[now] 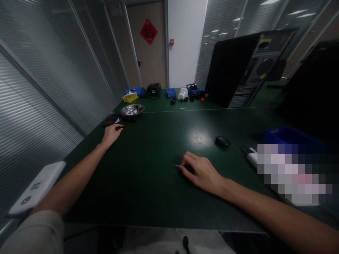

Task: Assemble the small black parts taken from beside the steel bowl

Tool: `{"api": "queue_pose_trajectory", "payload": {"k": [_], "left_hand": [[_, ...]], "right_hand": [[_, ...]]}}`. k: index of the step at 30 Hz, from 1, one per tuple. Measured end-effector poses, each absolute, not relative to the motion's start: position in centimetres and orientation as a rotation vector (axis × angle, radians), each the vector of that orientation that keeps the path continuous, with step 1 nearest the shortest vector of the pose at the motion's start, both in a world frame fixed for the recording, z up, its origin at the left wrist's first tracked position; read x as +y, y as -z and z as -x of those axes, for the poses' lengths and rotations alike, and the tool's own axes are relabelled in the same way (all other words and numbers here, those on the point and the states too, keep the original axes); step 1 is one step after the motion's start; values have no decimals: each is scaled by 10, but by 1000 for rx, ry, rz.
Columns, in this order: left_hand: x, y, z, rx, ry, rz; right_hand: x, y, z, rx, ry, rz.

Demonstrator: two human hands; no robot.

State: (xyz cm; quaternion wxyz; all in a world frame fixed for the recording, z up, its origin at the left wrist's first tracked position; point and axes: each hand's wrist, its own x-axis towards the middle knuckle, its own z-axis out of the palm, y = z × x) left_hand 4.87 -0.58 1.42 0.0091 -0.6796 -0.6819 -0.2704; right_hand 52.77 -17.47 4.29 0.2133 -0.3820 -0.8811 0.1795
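Observation:
My right hand (pixel 202 173) rests low over the green table, thumb and forefinger pinched on a small thin piece with a bright metallic tip (pixel 177 165); its exact kind is too small to tell. Farther off on the left, my left hand (pixel 112 134) reaches out with its fingers drawn together at something small and dark (pixel 120 126) that I cannot make out. Just beyond it stands a round metal bowl (pixel 132 110) with pale and dark bits inside. A flat dark item (pixel 109 120) lies beside the left hand.
A black mouse (pixel 222 141) lies right of centre. A blue bin (pixel 293 135) and a computer tower (pixel 235 67) stand on the right. Small blue baskets (pixel 171 92), a yellow basket (pixel 130 97) and dark parts line the back. A white device (pixel 39 187) sits at the left edge.

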Motion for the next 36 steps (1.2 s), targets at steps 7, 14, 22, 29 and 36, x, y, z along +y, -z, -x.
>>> {"api": "queue_pose_trajectory", "payload": {"k": [7, 14, 22, 29, 36], "left_hand": [[-1, -8, -43, -2121, 888, 2044], [-4, -12, -43, -2054, 807, 2078], [-7, -14, -48, -2010, 711, 2057], [-11, -16, -53, -1988, 624, 2054], [-14, -16, -55, -2011, 526, 2017]], "right_hand": [[-176, -45, -528, -2440, -504, 1063], [-175, -44, -528, -2437, -498, 1067], [-175, -43, -528, -2445, -508, 1051], [-175, -42, -529, -2444, -480, 1057], [-175, -43, -529, -2447, -477, 1055]]}}
